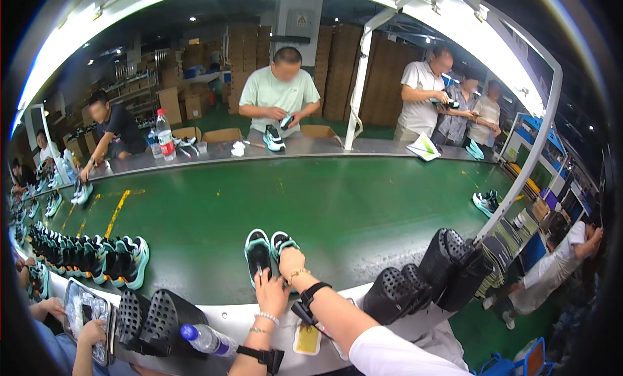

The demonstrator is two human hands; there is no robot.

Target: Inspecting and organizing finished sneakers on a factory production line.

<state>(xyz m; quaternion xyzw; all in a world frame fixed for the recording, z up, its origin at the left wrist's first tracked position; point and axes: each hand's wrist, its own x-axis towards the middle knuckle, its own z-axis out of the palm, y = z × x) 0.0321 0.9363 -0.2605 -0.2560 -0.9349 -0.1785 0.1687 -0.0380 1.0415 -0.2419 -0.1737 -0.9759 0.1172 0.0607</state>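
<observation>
A pair of black and mint-green sneakers with white soles stands on the green belt just in front of me. My right hand (292,264) is closed over the right sneaker (279,240), hiding its rear part. At the opening of the left sneaker (257,243) is my left hand (270,293), its fingers drawn together around something small and pale that I cannot make out. Both wrists wear bracelets and black straps. Below my hands, a white tray with a yellow pad (306,340) lies on the metal edge, partly behind my right forearm.
A long row of sneakers (97,256) lines the belt (195,204) at left. Black perforated blocks (162,321) and a blue-capped bottle (207,339) flank my left arm; more black blocks (397,291) stand at right. Co-workers handle sneakers across the belt; a white post (519,188) rises at right.
</observation>
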